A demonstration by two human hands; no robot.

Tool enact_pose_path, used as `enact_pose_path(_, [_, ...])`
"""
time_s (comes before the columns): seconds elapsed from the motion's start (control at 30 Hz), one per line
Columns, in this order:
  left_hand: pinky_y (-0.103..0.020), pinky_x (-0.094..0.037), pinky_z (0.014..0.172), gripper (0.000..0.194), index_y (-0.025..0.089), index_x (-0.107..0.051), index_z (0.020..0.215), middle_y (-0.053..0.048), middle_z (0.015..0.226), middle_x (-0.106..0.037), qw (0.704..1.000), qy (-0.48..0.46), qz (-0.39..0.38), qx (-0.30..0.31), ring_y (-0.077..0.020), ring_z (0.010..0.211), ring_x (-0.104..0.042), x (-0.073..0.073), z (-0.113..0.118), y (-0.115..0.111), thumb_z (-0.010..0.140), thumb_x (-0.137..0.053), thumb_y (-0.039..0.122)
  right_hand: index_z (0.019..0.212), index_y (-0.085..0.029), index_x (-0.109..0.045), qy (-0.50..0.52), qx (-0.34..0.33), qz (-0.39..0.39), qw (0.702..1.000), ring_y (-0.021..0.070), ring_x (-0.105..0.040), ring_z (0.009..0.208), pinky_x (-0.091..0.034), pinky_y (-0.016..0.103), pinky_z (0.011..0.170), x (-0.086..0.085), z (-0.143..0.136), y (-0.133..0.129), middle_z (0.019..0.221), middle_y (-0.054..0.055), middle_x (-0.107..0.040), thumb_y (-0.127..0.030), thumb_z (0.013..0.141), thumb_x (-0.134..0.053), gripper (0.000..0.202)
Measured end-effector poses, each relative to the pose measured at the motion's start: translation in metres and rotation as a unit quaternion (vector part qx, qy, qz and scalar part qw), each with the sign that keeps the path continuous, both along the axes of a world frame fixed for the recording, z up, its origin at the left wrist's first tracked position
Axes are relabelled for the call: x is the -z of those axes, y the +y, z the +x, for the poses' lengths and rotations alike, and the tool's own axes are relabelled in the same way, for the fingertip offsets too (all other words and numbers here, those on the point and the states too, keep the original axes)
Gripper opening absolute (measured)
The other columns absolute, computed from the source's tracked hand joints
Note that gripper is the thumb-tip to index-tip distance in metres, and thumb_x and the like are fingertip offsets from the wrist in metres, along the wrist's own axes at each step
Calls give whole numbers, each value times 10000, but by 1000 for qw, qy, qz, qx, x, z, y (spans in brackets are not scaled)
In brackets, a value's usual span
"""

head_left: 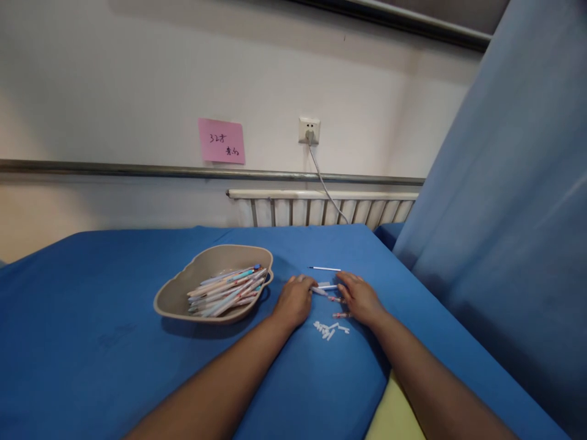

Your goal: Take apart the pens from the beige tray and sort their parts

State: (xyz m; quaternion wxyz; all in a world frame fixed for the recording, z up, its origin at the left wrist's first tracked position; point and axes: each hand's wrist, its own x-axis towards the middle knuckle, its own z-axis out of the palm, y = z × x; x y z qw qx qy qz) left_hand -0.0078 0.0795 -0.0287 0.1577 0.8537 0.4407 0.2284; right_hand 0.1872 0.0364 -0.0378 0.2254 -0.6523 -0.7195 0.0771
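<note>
My left hand (pixel 295 300) is closed round a pale pen barrel (pixel 320 291), whose end sticks out to the right past the fingertips. Facing it, my right hand (pixel 361 299) rests low over the blue cloth with its fingers apart. Close to its fingertips lies a white pen refill (pixel 328 286); whether they touch cannot be made out. Two small pinkish clear pen parts (pixel 340 315) lie by the right hand, partly under it. Beyond both hands is another refill (pixel 325 268) with a dark tip. A loose heap of small white pieces (pixel 326 330) lies nearer me, between the forearms.
Left of my hands stands a beige basin (pixel 172 300) holding many pens (pixel 232 292). Blue cloth (pixel 114 373) covers the table. A blue curtain (pixel 509 183) hangs on the right. Behind are a white rail (pixel 284 195), a plugged-in cable (pixel 323 180) and a pink note (pixel 222 141).
</note>
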Motion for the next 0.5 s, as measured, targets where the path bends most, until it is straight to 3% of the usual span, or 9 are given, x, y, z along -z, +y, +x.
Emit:
enact_pose_path(0.13, [-331,-393,892,247,201,-619,937,-56,971,-637,999,-34,-26,0,-215,953,-550,0,-1,0,791,-468,72,1131,-219,-599,-37,-7,-36,999,203,-530,1042,-356,306,881,-4,-5,1,1102,81,-629,-236,915,-434,273])
enact_pose_path(0.3, [-292,-422,816,199,189,-544,956,-37,933,-627,991,-107,-65,-40,-183,895,-573,-1,-3,5,821,-416,120,897,-215,-644,-38,6,-37,999,179,-537,908,-349,276,817,-7,0,-5,929,54,-628,-255,880,-503,148])
enact_pose_path(0.5, [-252,-410,668,131,177,-530,861,1,786,-579,974,-188,-104,-69,-161,757,-542,3,-9,14,792,-421,198,850,-212,-631,-15,-30,-59,998,163,-540,844,-348,255,750,-10,0,-9,873,30,-635,-254,827,-580,70])
